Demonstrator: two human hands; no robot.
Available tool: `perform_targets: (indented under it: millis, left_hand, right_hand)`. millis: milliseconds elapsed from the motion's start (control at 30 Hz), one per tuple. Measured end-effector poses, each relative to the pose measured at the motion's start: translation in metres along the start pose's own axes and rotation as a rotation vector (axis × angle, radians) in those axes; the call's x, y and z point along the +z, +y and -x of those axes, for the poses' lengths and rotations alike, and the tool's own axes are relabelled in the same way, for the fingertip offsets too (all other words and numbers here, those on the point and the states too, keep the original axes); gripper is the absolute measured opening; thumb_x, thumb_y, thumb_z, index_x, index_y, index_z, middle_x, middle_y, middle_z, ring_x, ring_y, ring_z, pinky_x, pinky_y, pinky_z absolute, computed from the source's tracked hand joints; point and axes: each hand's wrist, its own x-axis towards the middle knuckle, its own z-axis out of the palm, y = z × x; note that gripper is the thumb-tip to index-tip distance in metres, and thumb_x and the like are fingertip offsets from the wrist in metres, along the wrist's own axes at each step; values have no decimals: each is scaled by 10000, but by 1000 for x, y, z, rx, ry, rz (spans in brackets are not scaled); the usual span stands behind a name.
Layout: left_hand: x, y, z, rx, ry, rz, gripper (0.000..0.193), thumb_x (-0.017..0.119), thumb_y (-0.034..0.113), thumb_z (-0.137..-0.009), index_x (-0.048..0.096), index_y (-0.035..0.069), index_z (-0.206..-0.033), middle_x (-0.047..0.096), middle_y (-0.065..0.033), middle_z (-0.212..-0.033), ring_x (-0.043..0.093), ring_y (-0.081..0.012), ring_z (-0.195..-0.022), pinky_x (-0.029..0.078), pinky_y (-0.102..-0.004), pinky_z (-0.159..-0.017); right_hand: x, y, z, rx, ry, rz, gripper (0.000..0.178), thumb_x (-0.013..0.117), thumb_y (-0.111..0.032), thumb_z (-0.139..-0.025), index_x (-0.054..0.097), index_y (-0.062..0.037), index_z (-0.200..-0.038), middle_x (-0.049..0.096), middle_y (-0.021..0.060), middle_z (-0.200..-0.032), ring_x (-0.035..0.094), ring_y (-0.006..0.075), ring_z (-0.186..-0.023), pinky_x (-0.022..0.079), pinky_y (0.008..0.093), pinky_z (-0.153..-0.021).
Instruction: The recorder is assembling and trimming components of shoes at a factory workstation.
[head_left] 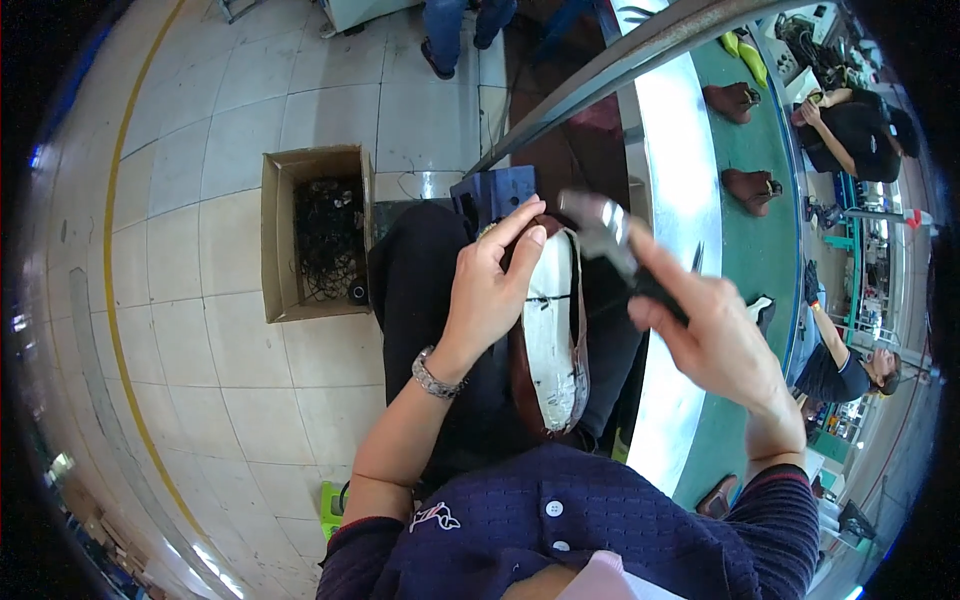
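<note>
A brown leather shoe (524,368), its pale underside (548,335) turned up, lies lengthwise over my lap. My left hand (495,275) grips its far end, thumb on the underside and fingers along the edge. Dark lines cross the pale bottom, and a loose-looking strip runs along its right side. To the right, my right hand (705,325) is closed round the dark handle of a hammer (600,222). Its shiny metal head is smeared by motion and hovers beside the shoe's far end; whether it touches cannot be made out.
A cardboard box (282,240) with black scraps stands on the tiled floor at left. A metal rail (600,80) slants overhead. Right of me runs a green conveyor (705,440) carrying brown shoes (750,190). Two co-workers (850,135) sit beyond it; another person's legs (445,35) show ahead.
</note>
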Motion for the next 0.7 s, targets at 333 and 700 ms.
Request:
perform_targets:
  millis: [333, 700]
  left_hand:
    - [-5, -8, -5, 29, -69, -70, 353, 574, 181, -948, 586, 17, -1261, 688, -132, -1123, 565, -62, -760, 467, -237, -704]
    - [-6, -7, -3, 139, -97, -9, 377, 558, 128, -955, 542, -39, -1292, 664, -64, -990, 562, -59, -867, 462, -224, -786]
  right_hand:
    - [27, 21, -13, -163, 119, 112, 702, 579, -80, -903, 225, -157, -1504, 634, 216, -687, 645, 395, -619, 508, 447, -551]
    - [49, 34, -20, -233, 306, 55, 704, 571, -123, -919, 193, -173, -1511, 644, 196, -665, 642, 374, -573, 521, 462, -533]
